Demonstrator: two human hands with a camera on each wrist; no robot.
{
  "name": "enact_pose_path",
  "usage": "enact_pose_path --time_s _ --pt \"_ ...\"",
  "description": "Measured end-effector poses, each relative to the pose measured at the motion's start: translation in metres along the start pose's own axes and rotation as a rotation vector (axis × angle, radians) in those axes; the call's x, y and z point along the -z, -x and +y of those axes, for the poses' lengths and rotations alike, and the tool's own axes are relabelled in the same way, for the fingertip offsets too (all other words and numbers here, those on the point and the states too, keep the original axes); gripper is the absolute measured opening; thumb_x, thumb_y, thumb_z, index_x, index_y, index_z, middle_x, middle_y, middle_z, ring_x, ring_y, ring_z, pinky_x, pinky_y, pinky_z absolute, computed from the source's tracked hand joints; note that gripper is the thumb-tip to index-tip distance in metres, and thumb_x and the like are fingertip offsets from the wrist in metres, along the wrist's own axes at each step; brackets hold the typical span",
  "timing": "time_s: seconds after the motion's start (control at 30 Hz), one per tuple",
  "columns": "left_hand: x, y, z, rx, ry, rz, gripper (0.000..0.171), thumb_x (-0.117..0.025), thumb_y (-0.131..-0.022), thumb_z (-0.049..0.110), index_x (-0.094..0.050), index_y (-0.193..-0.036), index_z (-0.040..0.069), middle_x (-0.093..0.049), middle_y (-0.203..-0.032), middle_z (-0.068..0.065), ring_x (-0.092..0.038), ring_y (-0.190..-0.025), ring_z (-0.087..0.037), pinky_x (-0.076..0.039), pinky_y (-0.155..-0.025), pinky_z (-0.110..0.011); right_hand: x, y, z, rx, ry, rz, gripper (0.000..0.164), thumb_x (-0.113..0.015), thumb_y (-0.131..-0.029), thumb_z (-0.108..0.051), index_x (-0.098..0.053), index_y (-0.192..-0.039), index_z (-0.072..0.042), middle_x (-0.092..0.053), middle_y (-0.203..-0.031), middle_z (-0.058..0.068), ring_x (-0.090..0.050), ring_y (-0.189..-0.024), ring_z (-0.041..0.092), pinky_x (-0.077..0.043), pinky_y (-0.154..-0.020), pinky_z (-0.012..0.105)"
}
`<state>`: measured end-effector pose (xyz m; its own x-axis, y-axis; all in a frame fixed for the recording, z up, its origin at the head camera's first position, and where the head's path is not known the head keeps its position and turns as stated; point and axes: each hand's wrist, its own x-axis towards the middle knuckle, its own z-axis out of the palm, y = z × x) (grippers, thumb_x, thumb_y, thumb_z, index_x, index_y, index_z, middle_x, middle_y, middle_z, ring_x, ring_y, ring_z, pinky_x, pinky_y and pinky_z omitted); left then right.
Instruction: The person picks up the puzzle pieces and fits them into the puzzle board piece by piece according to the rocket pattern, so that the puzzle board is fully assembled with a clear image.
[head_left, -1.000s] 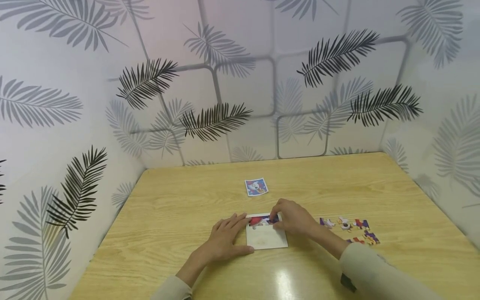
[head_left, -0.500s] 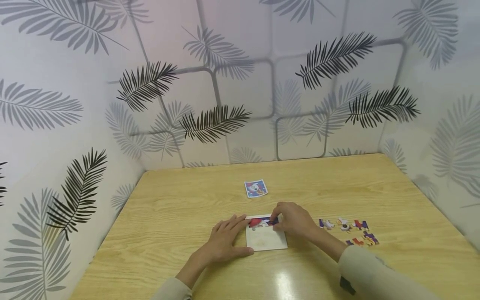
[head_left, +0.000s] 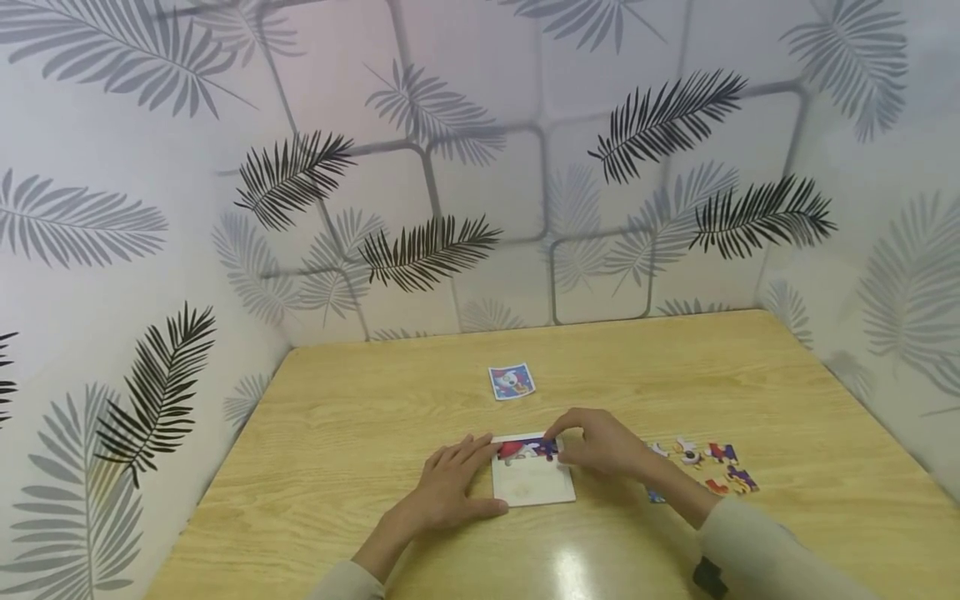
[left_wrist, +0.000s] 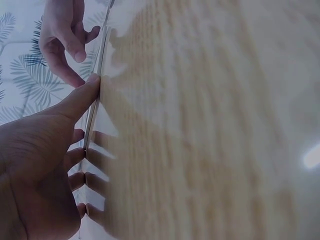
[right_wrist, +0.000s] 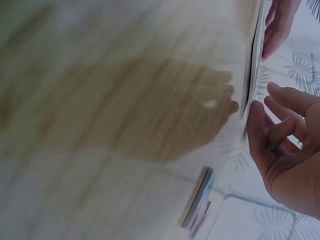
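We see the puzzle board (head_left: 532, 487) between the desk's (head_left: 337, 433) side edges, pieces (head_left: 512, 450) along its far edge. The left hand (head_left: 448, 487) rests, fingers extended, at its left edge; the right hand (head_left: 606, 446) has thumb and forefinger apart at its far right corner. Toward the desk's right edge we see loose pieces (head_left: 740, 477); toward its back edge, a picture card (head_left: 512, 382).

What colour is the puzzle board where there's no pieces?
The bare part of the puzzle board is off-white; the head view shows it best.
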<state>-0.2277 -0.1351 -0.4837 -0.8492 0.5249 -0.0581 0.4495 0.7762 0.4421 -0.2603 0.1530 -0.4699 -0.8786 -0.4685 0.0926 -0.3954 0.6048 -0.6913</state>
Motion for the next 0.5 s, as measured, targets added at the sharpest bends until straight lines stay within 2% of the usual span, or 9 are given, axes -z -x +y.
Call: enact_pose_path --time_s 0.1,0.17,0.33,0.43,0.5 --pt "-0.001 0.002 0.0 0.0 0.009 0.001 0.086 -0.066 -0.088 0.061 -0.032 -0.157 0.023 -0.025 -0.166 -0.001 -0.019 -0.154 -0.034 -0.012 -0.122 -0.062 0.005 0.004 0.003 -0.016 -0.046 -0.003 0.029 -0.074 -0.086 -0.01 -0.072 -0.115 -0.011 -0.069 -0.124 0.011 -0.04 -0.056 0.008 -0.042 -0.055 0.023" --pt "-0.001 0.002 0.0 0.0 0.012 0.003 0.086 -0.066 -0.088 0.061 -0.032 -0.157 0.023 -0.026 -0.166 -0.002 -0.019 -0.154 -0.034 -0.012 -0.122 -0.062 0.009 0.006 0.005 -0.038 -0.073 -0.002 0.031 -0.074 -0.087 -0.012 -0.071 -0.118 -0.011 -0.068 -0.126 0.011 -0.037 -0.055 0.005 -0.04 -0.051 0.021" --pt "-0.003 0.001 -0.003 -0.015 0.019 0.019 0.086 -0.067 -0.087 0.059 -0.032 -0.157 0.023 -0.026 -0.166 -0.002 -0.019 -0.154 -0.035 -0.011 -0.121 -0.063 0.02 0.016 0.01 -0.062 -0.095 0.001 0.033 -0.073 -0.089 -0.016 -0.069 -0.121 -0.012 -0.067 -0.126 0.013 -0.042 -0.055 0.005 -0.042 -0.049 0.022" --pt "-0.007 -0.001 -0.007 -0.027 0.026 0.034 0.087 -0.067 -0.087 0.06 -0.032 -0.157 0.024 -0.026 -0.166 -0.001 -0.019 -0.154 -0.034 -0.011 -0.121 -0.064 0.026 0.022 0.014 -0.065 -0.082 0.0 0.034 -0.071 -0.09 -0.015 -0.067 -0.123 -0.01 -0.066 -0.125 0.016 -0.029 -0.046 0.006 -0.035 -0.041 0.021" --pt "-0.01 -0.002 -0.011 -0.029 0.025 0.041 0.088 -0.067 -0.086 0.061 -0.031 -0.158 0.025 -0.025 -0.167 0.001 -0.018 -0.155 -0.032 -0.01 -0.122 -0.063 0.03 0.026 0.016 -0.077 -0.07 0.005 0.034 -0.071 -0.091 -0.016 -0.067 -0.124 -0.01 -0.065 -0.126 0.016 -0.028 -0.043 0.005 -0.034 -0.037 0.02"
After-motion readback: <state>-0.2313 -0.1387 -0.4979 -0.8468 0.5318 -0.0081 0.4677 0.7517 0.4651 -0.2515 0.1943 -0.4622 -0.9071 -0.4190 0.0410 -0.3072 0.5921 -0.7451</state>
